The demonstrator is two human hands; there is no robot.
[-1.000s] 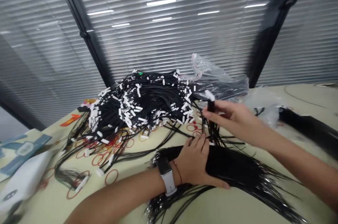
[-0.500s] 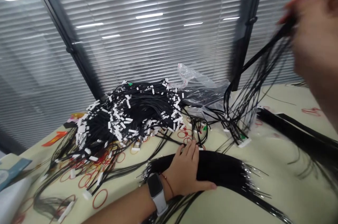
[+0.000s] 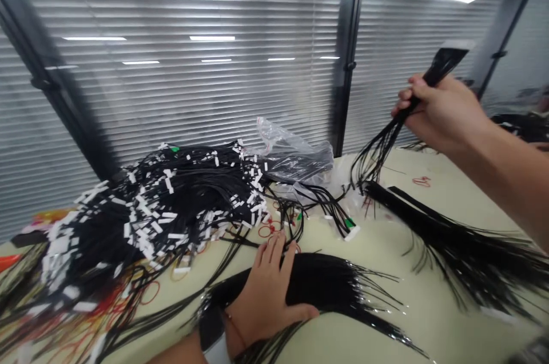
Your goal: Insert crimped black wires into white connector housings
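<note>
My left hand (image 3: 272, 295) lies with its fingers spread on a thick bundle of black wires (image 3: 323, 278) with shiny tips, near the front of the table. Raised at the right, my right hand (image 3: 433, 103) is closed round a bunch of black wires (image 3: 388, 138), whose strands hang down towards the table. Its flat upper end sticks up above the fingers. Below my right hand, more long black wires (image 3: 433, 215) lie across the table. A small harness with a white connector (image 3: 352, 233) rests between the two bundles.
A large heap of black cables with white connectors (image 3: 184, 198) covers the left of the table (image 3: 373, 329). Behind are a clear plastic bag (image 3: 295, 152) and window blinds (image 3: 257, 83). Red rubber bands (image 3: 150, 292) are scattered about. More dark cables are at the far right.
The view has turned to the right. My right hand, blurred at the upper right edge before, now shows further in and lower, still holding the wires. My left hand stays on its bundle.
</note>
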